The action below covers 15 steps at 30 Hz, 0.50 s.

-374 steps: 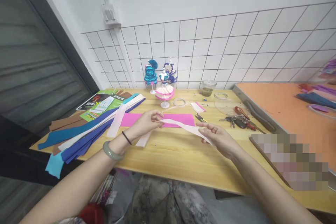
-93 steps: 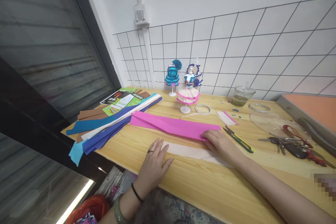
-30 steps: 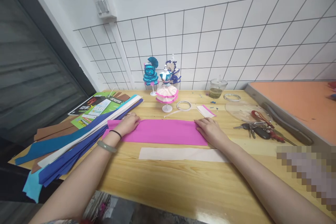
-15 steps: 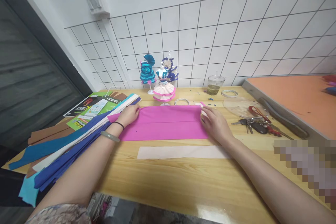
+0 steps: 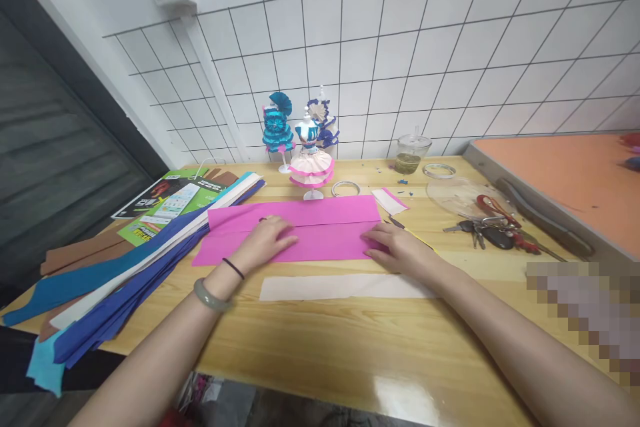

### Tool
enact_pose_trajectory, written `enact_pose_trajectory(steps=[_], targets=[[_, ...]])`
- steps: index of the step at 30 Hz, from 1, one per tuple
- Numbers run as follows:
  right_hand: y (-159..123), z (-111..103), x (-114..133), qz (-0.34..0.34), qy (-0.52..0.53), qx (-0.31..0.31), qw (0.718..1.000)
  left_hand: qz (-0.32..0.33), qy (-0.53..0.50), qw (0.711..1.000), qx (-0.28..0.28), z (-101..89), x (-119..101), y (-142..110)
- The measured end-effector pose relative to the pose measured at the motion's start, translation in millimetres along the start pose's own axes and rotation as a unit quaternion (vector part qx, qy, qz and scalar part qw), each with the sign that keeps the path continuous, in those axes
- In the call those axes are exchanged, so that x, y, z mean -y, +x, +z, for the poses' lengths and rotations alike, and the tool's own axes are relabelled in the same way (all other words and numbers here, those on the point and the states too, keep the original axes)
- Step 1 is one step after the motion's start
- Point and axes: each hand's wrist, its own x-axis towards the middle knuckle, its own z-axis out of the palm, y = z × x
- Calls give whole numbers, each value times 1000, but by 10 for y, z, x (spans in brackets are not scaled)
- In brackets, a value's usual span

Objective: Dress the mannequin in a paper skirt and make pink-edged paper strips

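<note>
A bright pink sheet of what looks like crepe paper [image 5: 325, 210] lies on the wooden table, with a straight lengthwise line across it. Slightly blurred, my left hand [image 5: 267, 240] rests on its left half, fingers loosely apart and gripping nothing. At the sheet's right end, my right hand [image 5: 393, 247] touches the edge with its fingers extended. A thin yellow and black tool [image 5: 423, 240] lies partly hidden behind that hand. Nearer me is a pale pink paper strip [image 5: 335, 287], its right end under my right wrist.
Coloured strips [image 5: 145, 260] and green leaflets [image 5: 160, 213] lie at left. Small dress forms [image 5: 312, 167] in paper dresses stand at the back, near a tape roll [image 5: 346, 188]. A lidded glass cup [image 5: 409, 157], keys [image 5: 495, 233] and an orange-topped board [image 5: 560, 187] are at right.
My left hand has let go of the sheet's far left corner and come inward and nearer onto it. My right hand has slid down the right edge. The far edge now lies flatter.
</note>
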Motion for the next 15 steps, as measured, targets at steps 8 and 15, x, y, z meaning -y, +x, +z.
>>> enact_pose_trajectory(steps=[8, 15], targets=[[-6, -120, 96, -15, 5, 24, 1000, 11, -80, 996, 38, 102, -172, -102], [-63, -258, 244, 59, 113, 42, 991, 20, -126, 991, 40, 79, -209, -162]])
